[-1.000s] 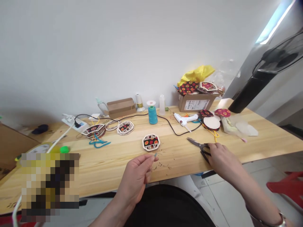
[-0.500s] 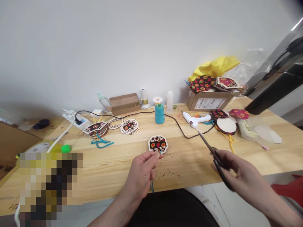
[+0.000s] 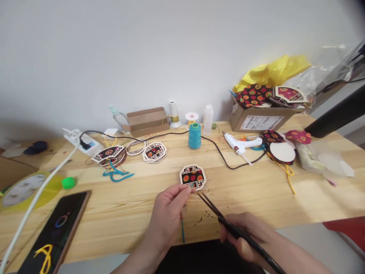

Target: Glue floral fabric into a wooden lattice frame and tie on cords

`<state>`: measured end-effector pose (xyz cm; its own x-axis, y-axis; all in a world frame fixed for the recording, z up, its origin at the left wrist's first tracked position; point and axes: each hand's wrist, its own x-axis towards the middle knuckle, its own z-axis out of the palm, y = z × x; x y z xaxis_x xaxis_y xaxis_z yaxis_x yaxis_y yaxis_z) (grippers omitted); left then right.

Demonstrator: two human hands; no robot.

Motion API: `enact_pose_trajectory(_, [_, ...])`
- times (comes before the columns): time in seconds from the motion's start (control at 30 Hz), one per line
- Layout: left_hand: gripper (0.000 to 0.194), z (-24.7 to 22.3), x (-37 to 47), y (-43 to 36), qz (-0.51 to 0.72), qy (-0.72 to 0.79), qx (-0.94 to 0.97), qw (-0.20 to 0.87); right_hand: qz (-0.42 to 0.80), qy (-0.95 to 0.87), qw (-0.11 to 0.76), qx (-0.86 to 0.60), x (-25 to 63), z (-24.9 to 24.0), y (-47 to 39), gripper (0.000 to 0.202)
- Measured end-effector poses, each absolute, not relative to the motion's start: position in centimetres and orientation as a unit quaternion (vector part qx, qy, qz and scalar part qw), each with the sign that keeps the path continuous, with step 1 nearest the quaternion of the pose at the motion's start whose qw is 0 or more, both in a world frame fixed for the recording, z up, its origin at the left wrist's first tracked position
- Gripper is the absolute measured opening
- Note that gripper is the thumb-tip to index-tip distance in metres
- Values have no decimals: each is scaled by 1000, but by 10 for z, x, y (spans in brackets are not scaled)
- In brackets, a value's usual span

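My left hand (image 3: 169,209) pinches a blue cord (image 3: 183,230), whose tail hangs below the fingers and whose short end shows at the fingertips. Just beyond the fingertips lies an octagonal wooden lattice piece (image 3: 193,176) with black and red patterned fabric. My right hand (image 3: 245,236) is closed round black-handled scissors (image 3: 213,207); their blades are slightly apart and point at the left fingertips. A blue thread cone (image 3: 194,136) stands behind the lattice piece.
A white glue gun (image 3: 242,144) lies at the right, before a cardboard box (image 3: 261,118) of fabric pieces. More lattice pieces (image 3: 154,152) and a power strip (image 3: 85,144) are at the left. A phone (image 3: 57,232) lies front left.
My right hand has brought the scissors left from beside the glue gun to near my left fingertips. My left hand keeps its pinch on the cord. The view has shifted slightly.
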<state>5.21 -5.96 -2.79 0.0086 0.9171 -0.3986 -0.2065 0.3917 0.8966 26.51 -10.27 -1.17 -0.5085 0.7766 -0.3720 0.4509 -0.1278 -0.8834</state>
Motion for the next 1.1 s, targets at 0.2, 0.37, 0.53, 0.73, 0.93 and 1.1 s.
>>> enact_pose_trajectory(0.2, [23, -29, 50, -62, 425, 566, 379, 597, 559, -647, 153, -495, 256, -4, -95, 60])
enact_pose_trajectory(0.37, [20, -27, 51, -67, 398, 574, 442, 563, 567, -645, 153, -489, 256, -3, -90, 61])
enact_pose_trajectory(0.53, [22, -28, 51, -70, 369, 573, 483, 550, 593, -639, 134, -471, 256, -9, -85, 56])
enact_pose_trajectory(0.73, [22, -31, 50, -70, 360, 570, 492, 551, 622, -613, 137, -468, 255, -14, -82, 46])
enact_pose_trajectory(0.93, [21, -30, 50, -70, 355, 575, 491, 550, 635, -607, 159, -450, 254, -15, -78, 46])
enact_pose_trajectory(1.1, [23, -29, 51, -70, 358, 577, 486, 550, 653, -589, 169, -446, 252, -18, -76, 44])
